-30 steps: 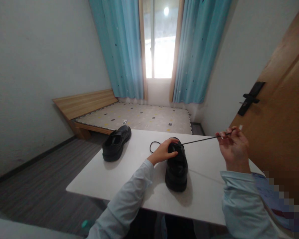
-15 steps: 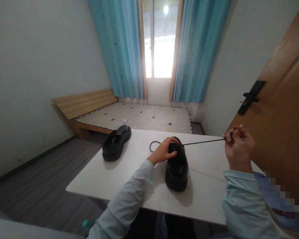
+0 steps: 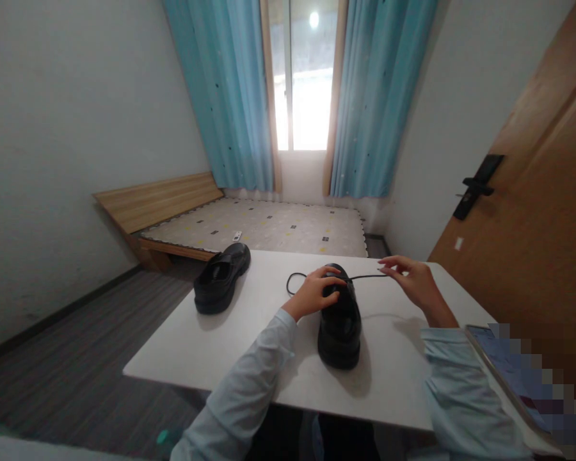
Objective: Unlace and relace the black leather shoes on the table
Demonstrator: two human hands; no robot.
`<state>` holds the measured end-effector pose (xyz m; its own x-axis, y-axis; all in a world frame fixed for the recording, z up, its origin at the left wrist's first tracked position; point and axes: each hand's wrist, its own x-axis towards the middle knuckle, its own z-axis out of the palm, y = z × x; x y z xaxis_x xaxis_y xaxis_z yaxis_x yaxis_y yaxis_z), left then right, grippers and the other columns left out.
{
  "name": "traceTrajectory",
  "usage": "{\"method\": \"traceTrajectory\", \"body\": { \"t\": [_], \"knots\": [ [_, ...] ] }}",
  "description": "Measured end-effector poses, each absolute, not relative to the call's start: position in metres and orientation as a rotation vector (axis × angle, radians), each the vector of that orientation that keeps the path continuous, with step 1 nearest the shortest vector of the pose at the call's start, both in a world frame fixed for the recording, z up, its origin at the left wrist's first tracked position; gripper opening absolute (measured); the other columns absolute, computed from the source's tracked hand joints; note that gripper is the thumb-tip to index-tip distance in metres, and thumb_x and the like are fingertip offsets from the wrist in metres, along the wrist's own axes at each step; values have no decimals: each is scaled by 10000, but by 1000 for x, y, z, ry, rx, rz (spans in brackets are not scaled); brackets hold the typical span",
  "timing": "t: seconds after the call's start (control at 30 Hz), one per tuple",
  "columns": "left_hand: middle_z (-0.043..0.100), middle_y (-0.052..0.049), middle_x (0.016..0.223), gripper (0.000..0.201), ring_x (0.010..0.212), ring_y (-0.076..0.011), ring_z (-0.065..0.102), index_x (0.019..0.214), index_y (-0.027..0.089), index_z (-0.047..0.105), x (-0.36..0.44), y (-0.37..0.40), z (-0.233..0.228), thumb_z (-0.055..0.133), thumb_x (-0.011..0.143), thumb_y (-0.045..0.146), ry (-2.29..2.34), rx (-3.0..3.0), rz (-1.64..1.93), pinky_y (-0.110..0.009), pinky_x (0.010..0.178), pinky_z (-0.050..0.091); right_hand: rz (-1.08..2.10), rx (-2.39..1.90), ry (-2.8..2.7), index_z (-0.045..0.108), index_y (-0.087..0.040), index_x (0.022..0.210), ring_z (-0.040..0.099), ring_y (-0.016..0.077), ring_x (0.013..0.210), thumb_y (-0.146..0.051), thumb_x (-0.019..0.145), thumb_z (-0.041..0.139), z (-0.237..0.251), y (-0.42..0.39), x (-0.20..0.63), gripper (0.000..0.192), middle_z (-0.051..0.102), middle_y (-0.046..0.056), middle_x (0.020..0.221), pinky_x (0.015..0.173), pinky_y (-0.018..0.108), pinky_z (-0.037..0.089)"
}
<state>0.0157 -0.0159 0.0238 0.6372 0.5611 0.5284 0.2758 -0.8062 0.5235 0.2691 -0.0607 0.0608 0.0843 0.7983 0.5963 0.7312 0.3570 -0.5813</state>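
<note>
**Table holdings: two shoes, one lace, two hands**

- Black shoes, 2. The near shoe (image 3: 340, 323) stands mid-table, toe towards the far edge. The second shoe (image 3: 221, 278) sits near the far left corner, well apart from the first.
- Black shoelace (image 3: 365, 277), 1. It runs from the near shoe's top out to the right, with a loop lying on the table (image 3: 196, 349) just left of that shoe.
- Left hand (image 3: 314, 291), 1. Pressed on the near shoe's upper, fingers curled over it.
- Right hand (image 3: 413, 282), 1. Fingers loosely spread, fingertips pinching the lace's right end; the exact grip is too small to make out.
- Flat item at the near right corner, 1. Blurred out and cut off by the frame; unidentifiable.
- Both forearms in pale blue sleeves, cut off below.
</note>
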Motion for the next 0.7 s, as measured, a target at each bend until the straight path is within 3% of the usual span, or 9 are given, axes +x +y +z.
{"method": "traceTrajectory", "body": {
  "t": [0.3, 0.7],
  "knots": [
    [569, -99, 1198, 242, 1157, -237, 515, 999, 196, 671, 17, -16, 23, 588, 773, 219, 676, 2493, 953, -416, 1036, 372, 464, -1323, -1816, 645, -173, 792, 560, 142, 524, -438, 686, 695, 48, -56, 243, 290, 661, 37, 677, 514, 275, 462],
    [564, -89, 1209, 235, 1188, -237, 491, 1001, 218, 671, 17, -16, 20, 602, 778, 240, 659, 2485, 988, -420, 1048, 360, 572, -1281, -1822, 655, -178, 788, 585, 146, 535, -401, 691, 697, 45, -57, 228, 246, 645, 14, 607, 521, 272, 486]
  ]
}}
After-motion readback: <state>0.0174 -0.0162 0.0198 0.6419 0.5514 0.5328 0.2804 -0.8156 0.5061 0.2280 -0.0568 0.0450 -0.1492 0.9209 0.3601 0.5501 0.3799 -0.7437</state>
